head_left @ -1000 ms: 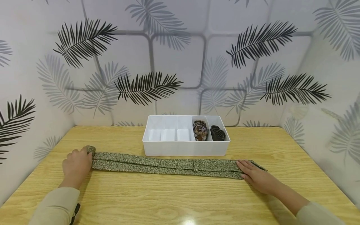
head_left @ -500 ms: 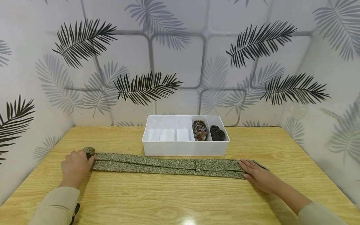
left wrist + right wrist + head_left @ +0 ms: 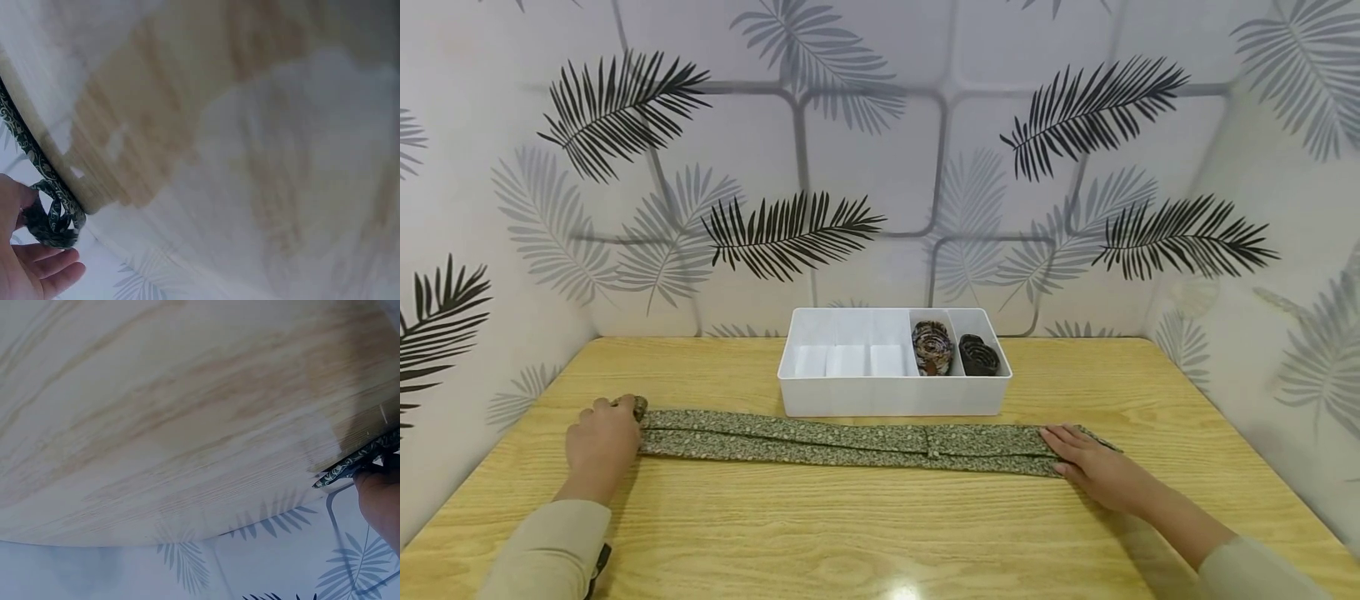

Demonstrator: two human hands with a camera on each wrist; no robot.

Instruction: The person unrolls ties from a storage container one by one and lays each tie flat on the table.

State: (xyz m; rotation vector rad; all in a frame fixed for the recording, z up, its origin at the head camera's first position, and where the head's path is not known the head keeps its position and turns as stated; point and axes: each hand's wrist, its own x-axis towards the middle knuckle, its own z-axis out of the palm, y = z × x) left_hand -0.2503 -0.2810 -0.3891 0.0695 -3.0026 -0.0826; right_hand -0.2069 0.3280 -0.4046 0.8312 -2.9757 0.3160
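A green floral necktie (image 3: 850, 435) lies stretched across the table in the head view, its seam and keeper loop facing up. At its left end my left hand (image 3: 601, 442) holds a small rolled-up part (image 3: 640, 407). In the left wrist view this coil (image 3: 53, 234) is loose, with gaps between its turns, between the thumb and fingers. My right hand (image 3: 1093, 467) rests on the tie near its wide right end, fingers extended. The right wrist view catches only the tie's dark edge (image 3: 353, 464) and part of that hand.
Behind the tie stands a white divided box (image 3: 891, 396). Its two right compartments hold a brown patterned rolled tie (image 3: 934, 348) and a dark rolled tie (image 3: 979, 357). The wooden table (image 3: 820, 533) meets leaf-patterned walls (image 3: 880, 167) at the back and sides.
The tie has slid slightly to the right, and the right hand has shifted right with it. The left hand stays near the same place, its fingers moving on the coil.
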